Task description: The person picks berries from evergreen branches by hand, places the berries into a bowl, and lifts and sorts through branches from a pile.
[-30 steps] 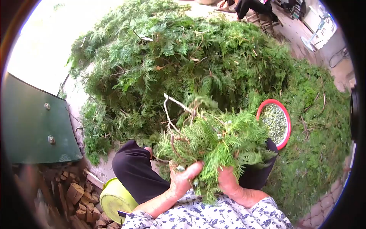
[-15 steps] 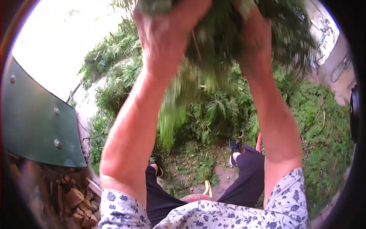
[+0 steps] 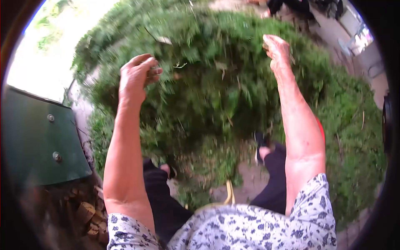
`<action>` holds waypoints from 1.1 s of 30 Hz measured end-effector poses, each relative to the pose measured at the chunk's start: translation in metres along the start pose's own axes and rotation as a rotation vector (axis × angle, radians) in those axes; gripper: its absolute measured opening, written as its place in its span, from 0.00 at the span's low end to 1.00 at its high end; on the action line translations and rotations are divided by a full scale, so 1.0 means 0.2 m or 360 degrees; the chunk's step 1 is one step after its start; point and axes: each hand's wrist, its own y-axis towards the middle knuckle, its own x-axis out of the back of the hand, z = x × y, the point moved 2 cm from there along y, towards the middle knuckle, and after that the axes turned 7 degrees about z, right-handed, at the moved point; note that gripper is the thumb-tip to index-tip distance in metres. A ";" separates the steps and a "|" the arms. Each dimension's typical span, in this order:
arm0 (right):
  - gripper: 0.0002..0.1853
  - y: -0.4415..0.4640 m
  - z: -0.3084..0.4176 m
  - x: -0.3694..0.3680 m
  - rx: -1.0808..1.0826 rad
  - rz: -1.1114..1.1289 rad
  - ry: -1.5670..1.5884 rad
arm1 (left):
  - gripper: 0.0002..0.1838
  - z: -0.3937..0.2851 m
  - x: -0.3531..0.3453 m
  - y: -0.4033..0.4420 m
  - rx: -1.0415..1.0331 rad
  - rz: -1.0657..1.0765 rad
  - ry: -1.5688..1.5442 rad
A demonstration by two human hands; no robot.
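A large heap of green conifer branches (image 3: 200, 91) spreads across the ground in front of me. Over its left side my left hand (image 3: 138, 74) hovers with fingers loosely bent and apart, holding nothing that I can see. My right hand (image 3: 278, 49) is stretched out above the far right part of the heap. Its fingers point forward, slightly bent, and nothing shows in them. Motion blurs the greenery between the two hands.
A green metal panel (image 3: 46, 141) with bolts stands at the left, above split firewood (image 3: 87, 212). Between my legs is a yellow curved piece (image 3: 229, 192). Dark-clothed legs of a person (image 3: 291, 6) show at the far edge. Grey objects (image 3: 368, 62) stand at far right.
Both hands have let go of the bunch of conifer branches they held up, which now lies on the heap. The hands have moved apart and lower in view.
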 end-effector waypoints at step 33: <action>0.24 -1.43 -1.83 0.53 -0.1207 0.0344 -0.1096 | 0.17 0.69 -0.30 -0.56 0.0772 -0.0102 -0.0248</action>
